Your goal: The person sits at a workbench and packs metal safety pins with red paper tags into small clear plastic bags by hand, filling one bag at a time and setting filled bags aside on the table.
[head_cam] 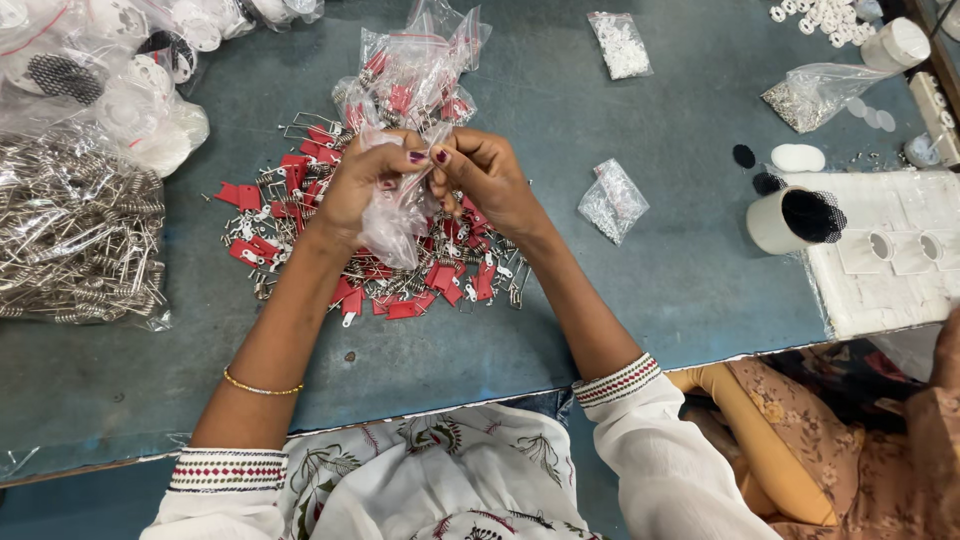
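My left hand (362, 182) and my right hand (490, 178) meet over the blue-grey table (650, 300), both pinching a small clear plastic bag (395, 215) that hangs between them. Under the hands lies a spread pile of red tags with metal wire springs (410, 290). Just behind the hands lies a larger clear bag (420, 70) holding more of the red and metal parts.
A big bag of metal coil springs (75, 235) fills the left side, with bags of white plastic parts (130, 60) behind it. Small clear bags (613, 200) (620, 45) (815, 92) lie right. A white foam tray (880, 260) and another person's sleeve (860, 440) are at right.
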The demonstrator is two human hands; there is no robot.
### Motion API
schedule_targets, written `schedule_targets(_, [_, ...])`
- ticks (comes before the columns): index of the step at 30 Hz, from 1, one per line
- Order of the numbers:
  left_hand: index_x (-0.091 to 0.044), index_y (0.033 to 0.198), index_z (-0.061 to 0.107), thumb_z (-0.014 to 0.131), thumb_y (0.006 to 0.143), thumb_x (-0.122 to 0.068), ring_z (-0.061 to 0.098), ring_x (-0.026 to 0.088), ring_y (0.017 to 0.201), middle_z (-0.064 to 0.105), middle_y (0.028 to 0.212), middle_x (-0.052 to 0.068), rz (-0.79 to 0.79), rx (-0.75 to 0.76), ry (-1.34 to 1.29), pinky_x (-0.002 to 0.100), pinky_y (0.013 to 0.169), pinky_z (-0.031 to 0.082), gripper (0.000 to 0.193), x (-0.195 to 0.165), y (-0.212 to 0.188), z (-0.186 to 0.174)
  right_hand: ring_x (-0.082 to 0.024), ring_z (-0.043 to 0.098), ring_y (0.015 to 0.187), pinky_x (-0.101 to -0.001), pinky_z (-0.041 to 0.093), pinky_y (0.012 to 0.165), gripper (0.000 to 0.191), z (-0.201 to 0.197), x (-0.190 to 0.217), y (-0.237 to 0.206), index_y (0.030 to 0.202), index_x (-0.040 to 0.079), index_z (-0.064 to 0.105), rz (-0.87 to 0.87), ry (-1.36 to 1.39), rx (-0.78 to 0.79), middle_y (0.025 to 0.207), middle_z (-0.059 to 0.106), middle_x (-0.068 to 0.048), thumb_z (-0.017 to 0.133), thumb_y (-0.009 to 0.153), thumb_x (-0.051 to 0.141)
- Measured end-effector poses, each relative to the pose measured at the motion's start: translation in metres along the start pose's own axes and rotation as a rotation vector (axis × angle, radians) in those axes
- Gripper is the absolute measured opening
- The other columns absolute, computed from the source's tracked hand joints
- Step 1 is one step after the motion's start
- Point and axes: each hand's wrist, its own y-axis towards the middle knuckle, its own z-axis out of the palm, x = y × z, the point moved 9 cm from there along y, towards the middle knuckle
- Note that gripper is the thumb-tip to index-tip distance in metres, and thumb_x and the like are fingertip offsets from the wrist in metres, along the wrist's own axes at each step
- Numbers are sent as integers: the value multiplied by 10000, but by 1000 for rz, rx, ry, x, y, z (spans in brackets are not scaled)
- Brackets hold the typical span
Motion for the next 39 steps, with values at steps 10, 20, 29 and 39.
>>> schedule_targets(10, [-44,835,610,716,875,-134,635,263,609,630,704,117,483,-380,1420,379,583,479,144,-70,-27,6,-116,438,643,-272,395,566,253,-5,13,-4,795,42,410,-176,-632,-259,697,435,-26,633,915,26])
schedule_targets(20, [-53,945,590,778,929,-161,683,313,685,682,789,120,778,-511,1838,433,586,484,217,-71,-42,61,-131,604,1035,-287,542,938,325,-8,25,4,1201,23,517,-132,-169,-106,1111,577,-43,520,887,106])
schedule_targets(29, [-10,879,507,662,952,36,507,101,677,515,733,38,818,-480,1228,264,592,415,177,-77,-48,35,-210,659,1146,-393,564,936,508,16,-44,6,1420,53,519,228,660,78,1334,656,-96,511,1091,441])
schedule_targets(39, [-7,866,576,681,939,-29,582,59,659,612,700,13,503,-573,1212,272,570,465,129,-78,-26,-20,-165,663,715,-249,470,538,190,-86,-59,1,1118,30,661,243,399,-357,1027,695,-50,676,1030,198])
